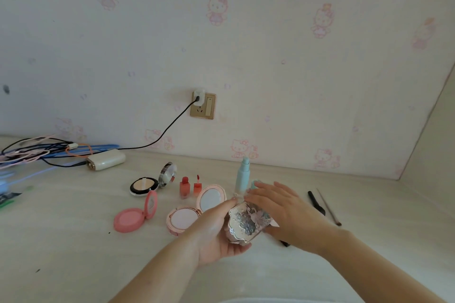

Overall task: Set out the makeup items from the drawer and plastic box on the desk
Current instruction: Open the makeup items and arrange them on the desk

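My left hand (216, 231) holds an ornate silver embossed compact (247, 222) above the desk (61, 241), and my right hand (285, 209) grips its far edge from above. On the desk to the left lie an open coral blush compact (134, 218), an open rose-gold powder compact (194, 209) and an open black-and-silver compact (150, 183). Two small red lip tint bottles (189, 187) stand behind them. A pale blue pump bottle (242, 177) stands upright just beyond my right fingers. No drawer or plastic box is in view.
A black brush (316, 203) and a thin makeup brush (328, 206) lie to the right of my hands. A white power bank (107, 158) and tangled cables (37, 152) sit at the back left. A wall socket (203, 105) holds a plugged charger.
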Available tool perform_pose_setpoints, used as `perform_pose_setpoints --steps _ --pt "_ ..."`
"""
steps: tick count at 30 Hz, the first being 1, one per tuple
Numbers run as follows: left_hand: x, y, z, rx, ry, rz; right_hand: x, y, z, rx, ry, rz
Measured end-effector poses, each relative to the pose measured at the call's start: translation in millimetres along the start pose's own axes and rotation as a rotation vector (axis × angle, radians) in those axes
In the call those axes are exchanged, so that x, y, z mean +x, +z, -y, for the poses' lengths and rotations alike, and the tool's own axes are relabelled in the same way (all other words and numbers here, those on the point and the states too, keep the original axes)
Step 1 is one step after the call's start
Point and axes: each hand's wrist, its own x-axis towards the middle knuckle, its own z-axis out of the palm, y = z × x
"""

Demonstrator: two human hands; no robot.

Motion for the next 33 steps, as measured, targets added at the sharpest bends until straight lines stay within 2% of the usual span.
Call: perform_pose_setpoints --steps 3,7,10,15,23,29,33 --pt "2 -9 3 -0.036 0.063 0.065 -1 -1 -3 0.104 0.053 -0.009" --pt "3 -12 12 -0.103 0.242 0.08 -3 0 12 0.474 0.36 -0.009" --pt "5 -5 21 -0.042 0.384 0.111 -1 4 28 0.67 0.467 -0.053" --pt "8 3 31 -0.096 0.479 0.051 1 7 44 0.763 0.551 -0.093" --pt "12 6 38 -0.056 0.492 0.034 3 3 55 0.656 0.626 -0.071" --pt "15 5 38 -0.119 0.419 0.021 -2 -2 40 0.638 0.735 -0.003" --pt "15 3 39 -0.15 0.329 -0.028 -8 -6 30 0.799 0.892 -0.012"
